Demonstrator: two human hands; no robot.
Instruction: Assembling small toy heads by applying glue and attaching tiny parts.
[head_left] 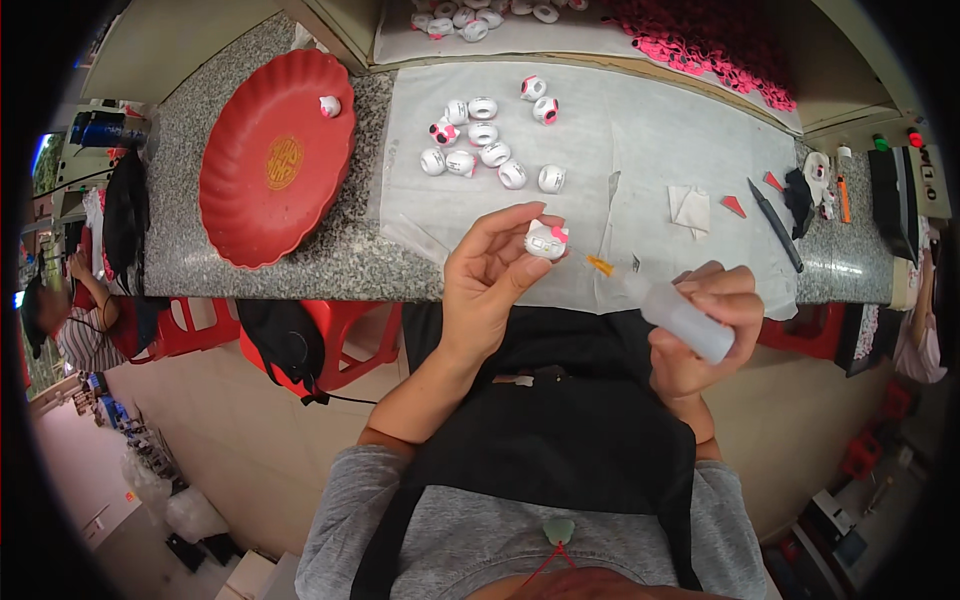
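Between the thumb and fingers of my left hand is a small white cat-head figure with a pink bow, its face turned up. My right hand is wrapped round a translucent squeeze bottle. The bottle is tilted, and its thin orange-yellow nozzle points left toward the figure without touching it. Beyond my hands, several more white heads lie loosely grouped on the white paper sheet. Some show a round opening, others pink parts.
A red scalloped tray at the left holds one small head. To the right lie a folded white cloth, a dark craft knife and small red pieces. Pink and black parts heap on the shelf behind. A red stool stands below the counter.
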